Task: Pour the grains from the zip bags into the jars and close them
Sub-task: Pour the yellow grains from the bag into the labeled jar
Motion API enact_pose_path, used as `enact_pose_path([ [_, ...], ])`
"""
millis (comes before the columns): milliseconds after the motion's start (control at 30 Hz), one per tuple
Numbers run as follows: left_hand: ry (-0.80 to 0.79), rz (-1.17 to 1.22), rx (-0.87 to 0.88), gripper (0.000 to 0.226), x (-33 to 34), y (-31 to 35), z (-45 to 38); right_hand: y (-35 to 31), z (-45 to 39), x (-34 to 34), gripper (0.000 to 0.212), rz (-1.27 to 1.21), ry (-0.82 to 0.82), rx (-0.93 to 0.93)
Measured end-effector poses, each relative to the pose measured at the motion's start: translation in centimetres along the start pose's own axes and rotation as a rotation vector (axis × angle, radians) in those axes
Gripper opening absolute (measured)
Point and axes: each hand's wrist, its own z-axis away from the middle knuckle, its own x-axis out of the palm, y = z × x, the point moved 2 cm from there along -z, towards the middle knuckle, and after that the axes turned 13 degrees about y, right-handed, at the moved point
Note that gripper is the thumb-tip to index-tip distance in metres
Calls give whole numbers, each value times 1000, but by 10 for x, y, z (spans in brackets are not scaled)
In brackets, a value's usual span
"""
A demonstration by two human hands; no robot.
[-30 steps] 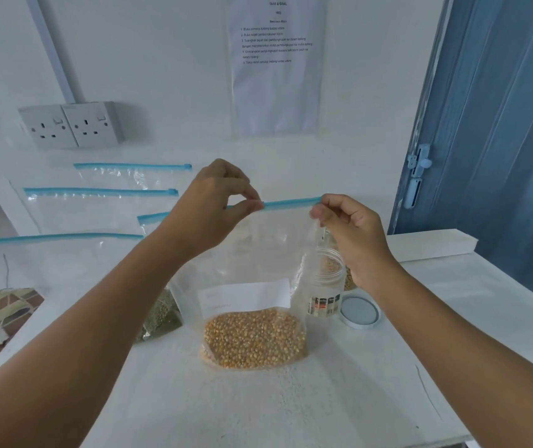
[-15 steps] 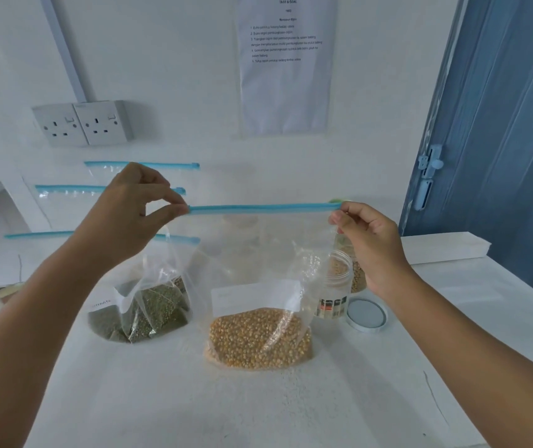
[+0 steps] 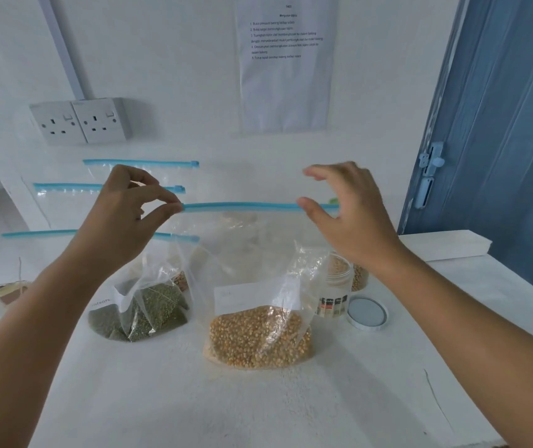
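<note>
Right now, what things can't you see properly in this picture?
All in the head view:
- Clear plastic jar: mostly hidden behind the crinkled zip bag of yellow corn kernels and the right hand.
- Blue zip strip: whether it is open cannot be told; the left hand covers its end.
- White printed sheet on the wall: text too small and blurred, top cut off.

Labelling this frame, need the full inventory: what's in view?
corn bag: 1, clear, blue zip, table centre
green-grain bag: 1, clear, left of it
empty zip bags: 2, clear, against wall
open jar: 1, clear, behind corn bag
jar lid: 1, white, right of jar
second jar: 1, partly hidden
sockets: 2, white, wall
sheet: 1, wall
door: blue, right
left hand: pinching zip
right hand: open
</note>
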Motion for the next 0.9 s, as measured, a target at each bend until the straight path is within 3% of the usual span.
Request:
enact_pose_path([
  [100, 37, 17, -13, 9, 3, 4, 2, -26, -24, 16, 39, 191, -310, -127],
  [200, 81, 15, -40, 15, 4, 1, 6, -36, -31, 28, 23, 229, -488, -87],
  [367, 229, 2, -87, 30, 3, 19, 28, -30, -25, 36, 8, 100, -473, 110],
  [433, 259, 43, -106, 24, 1, 39, 42, -27, -25, 37, 3, 27, -459, 183],
  [500, 176, 138, -232, 15, 4, 60, 53, -26, -26, 35, 7, -42, -455, 246],
  [633, -67, 518, -722, 32, 30, 91, 65, -33, -27, 31, 14, -134, -471, 311],
  [733, -24, 709, -1062, 38, 47, 91, 67, -39, -27, 29, 17, -212, -501, 341],
  [900, 106, 835, -1227, 23, 59, 87, 60, -45, -28, 27, 23, -290, -591, 406],
])
